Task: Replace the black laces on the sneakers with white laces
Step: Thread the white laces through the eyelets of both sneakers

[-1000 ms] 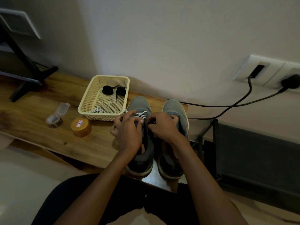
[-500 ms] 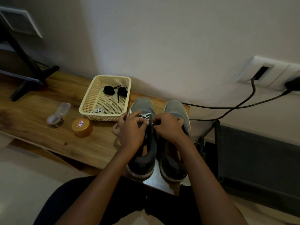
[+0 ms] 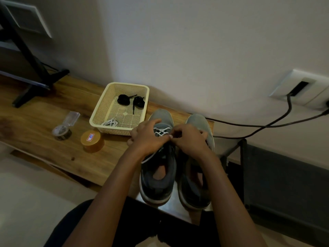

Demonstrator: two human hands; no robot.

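Wooden surface (image 3: 44, 122) set against a pale wall. Two grey sneakers are stood side by side at its right end, toes toward the far edge and heels overhanging the near edge.

The first sneaker (image 3: 158, 175), the one nearer the basket, is seen with a white lace (image 3: 161, 131) crossed through its lowest eyelets, just behind the toe. The second sneaker (image 3: 195, 189) is partly covered by the right forearm, so its lacing cannot be made out.

Left hand (image 3: 149, 138): fingers are curled over the first sneaker's tongue, and the white lace is pinched at the fingertips.

Right hand (image 3: 190, 139): held across the second sneaker, fingers curled and fingertips brought against those of the left hand. Whether anything is held between them cannot be told (the spot is dark and hidden by the fingers).

A cream mesh basket (image 3: 99, 113) is placed at the far edge, just beside the first sneaker's toe. Two coiled black laces (image 3: 123, 99) lie in its far part, and a bundled spare white lace (image 3: 110, 123) lies at its near rim.

An orange round tin (image 3: 91, 140) is set near the basket's near left corner. A clear small container (image 3: 62, 130) is left of it. A black stand (image 3: 35, 68) is footed at the far left corner.

Two dark cables (image 3: 267, 124) are run from a wall socket (image 3: 300, 88) down past the right end.
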